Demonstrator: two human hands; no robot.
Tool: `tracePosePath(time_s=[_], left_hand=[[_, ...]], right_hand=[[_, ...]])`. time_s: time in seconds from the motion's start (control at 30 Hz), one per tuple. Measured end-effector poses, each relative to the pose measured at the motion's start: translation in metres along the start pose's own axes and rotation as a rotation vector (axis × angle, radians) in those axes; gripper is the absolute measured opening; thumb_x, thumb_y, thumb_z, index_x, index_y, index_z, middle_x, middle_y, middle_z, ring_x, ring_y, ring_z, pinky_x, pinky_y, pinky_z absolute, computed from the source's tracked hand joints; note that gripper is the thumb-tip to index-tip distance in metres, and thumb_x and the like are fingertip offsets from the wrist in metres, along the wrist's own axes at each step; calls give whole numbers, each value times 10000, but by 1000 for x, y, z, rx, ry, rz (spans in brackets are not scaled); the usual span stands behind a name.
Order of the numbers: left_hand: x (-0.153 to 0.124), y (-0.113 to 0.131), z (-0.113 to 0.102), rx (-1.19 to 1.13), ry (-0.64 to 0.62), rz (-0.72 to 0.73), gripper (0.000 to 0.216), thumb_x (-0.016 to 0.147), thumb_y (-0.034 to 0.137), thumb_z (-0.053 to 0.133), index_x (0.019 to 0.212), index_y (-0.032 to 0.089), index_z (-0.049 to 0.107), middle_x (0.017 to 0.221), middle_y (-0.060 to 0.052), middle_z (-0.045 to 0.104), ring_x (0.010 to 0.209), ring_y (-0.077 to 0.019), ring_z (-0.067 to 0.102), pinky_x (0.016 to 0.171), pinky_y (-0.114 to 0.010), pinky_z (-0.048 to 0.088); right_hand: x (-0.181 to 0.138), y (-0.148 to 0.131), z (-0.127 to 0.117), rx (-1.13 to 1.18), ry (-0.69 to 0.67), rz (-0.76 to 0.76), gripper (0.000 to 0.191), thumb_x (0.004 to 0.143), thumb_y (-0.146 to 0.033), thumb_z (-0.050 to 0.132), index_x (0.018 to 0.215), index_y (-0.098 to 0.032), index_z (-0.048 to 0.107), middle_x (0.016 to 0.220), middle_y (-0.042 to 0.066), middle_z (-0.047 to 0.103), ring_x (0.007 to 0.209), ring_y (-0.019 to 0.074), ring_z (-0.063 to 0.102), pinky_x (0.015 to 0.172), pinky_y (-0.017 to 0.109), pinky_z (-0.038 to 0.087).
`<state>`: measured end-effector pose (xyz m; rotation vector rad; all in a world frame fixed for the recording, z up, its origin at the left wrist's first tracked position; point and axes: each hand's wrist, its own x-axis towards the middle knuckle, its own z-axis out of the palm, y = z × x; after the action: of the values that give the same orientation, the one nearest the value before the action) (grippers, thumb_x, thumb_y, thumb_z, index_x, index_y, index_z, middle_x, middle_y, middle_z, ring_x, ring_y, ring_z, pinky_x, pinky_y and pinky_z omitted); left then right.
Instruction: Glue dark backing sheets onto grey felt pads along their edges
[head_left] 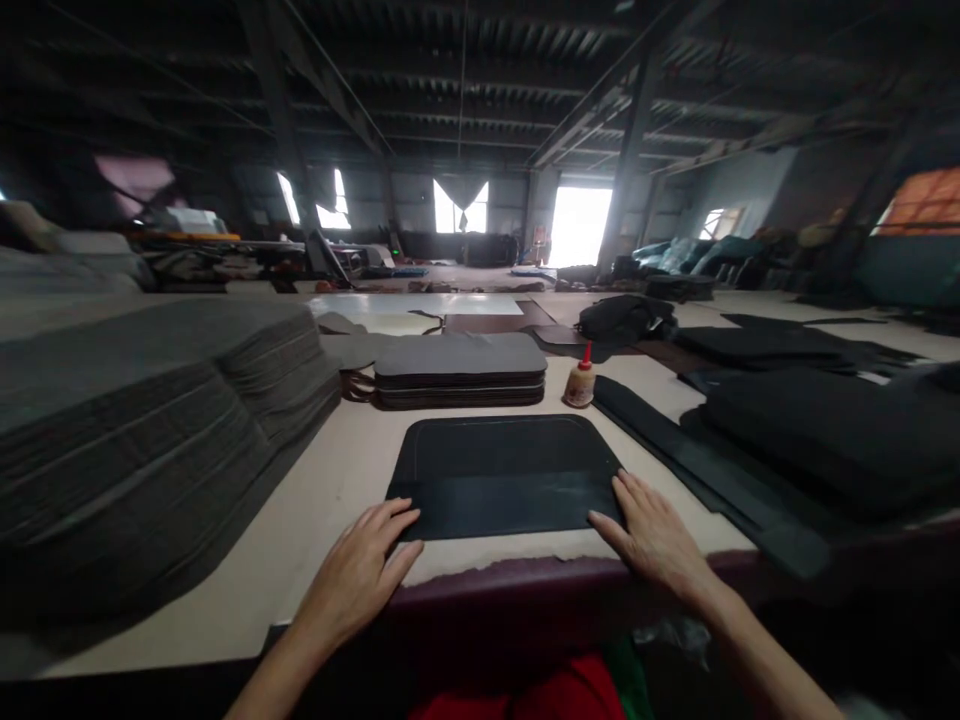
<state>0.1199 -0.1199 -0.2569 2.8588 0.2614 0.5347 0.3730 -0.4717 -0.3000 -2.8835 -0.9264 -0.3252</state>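
Note:
A black flat panel with rounded far corners (510,450) lies on the table right before me, with a smoother, shinier band (502,505) across its near part. At the panel's near left corner rests my left hand (364,560), fingers extended and slightly apart. My right hand (649,530) lies at the near right corner, its fingers along the side edge and its thumb stretched toward the front edge. Neither hand grips anything that I can see. Just beyond the panel stands a glue bottle with a red nozzle (580,385), upright.
Behind the panel sits a stack of dark rounded pieces (461,370). Tall grey stacks (150,430) fill the left side. Long black strips (667,450) and piled black pieces (840,420) lie to the right. The pale tabletop (322,500) ends in a ragged front edge.

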Motion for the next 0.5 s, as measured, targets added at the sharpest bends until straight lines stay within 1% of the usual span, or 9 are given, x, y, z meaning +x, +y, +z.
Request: tracePosePath(time_s=[0.13,0.23,0.37,0.43,0.5], left_hand=[[0,-1,1,3,11,-3,399,972,482,471,1278,283,632,1391,-59,586,1288,-277,545,1087,-497,475],[0,-2,2,9,23,7,394,968,484,477,1274,293,637,1385,-52,593,1278,-274,557,1074,-491,491],[-1,-5,3,29,47,21,384,965,468,487,1279,306,639,1380,-52,602,1253,-273,583,1048,-472,520],[-1,-6,4,47,57,23,378,961,472,495,1271,318,646,1372,-47,609,1244,-273,592,1038,-471,530],[-1,-7,6,64,70,30,376,956,485,500,1266,332,648,1364,-39,617,1243,-271,595,1035,-472,535]], right_hand=[[0,-1,-5,-3,-11,-15,817,959,-646,355,1491,-30,427,1572,197,312,1450,358,297,1173,532,284],[3,9,-8,59,-13,-52,740,959,-582,383,1458,-44,482,1547,202,357,1435,345,335,1170,513,307],[15,34,-16,291,-50,-99,639,915,-509,415,1374,-100,588,1492,177,456,1382,311,433,1163,471,351],[26,43,-24,423,-6,-63,601,886,-513,436,1315,-139,631,1437,159,527,1333,314,493,1131,472,401],[42,48,-34,532,56,-15,585,876,-537,456,1289,-166,639,1397,140,570,1288,317,538,1084,468,457]])
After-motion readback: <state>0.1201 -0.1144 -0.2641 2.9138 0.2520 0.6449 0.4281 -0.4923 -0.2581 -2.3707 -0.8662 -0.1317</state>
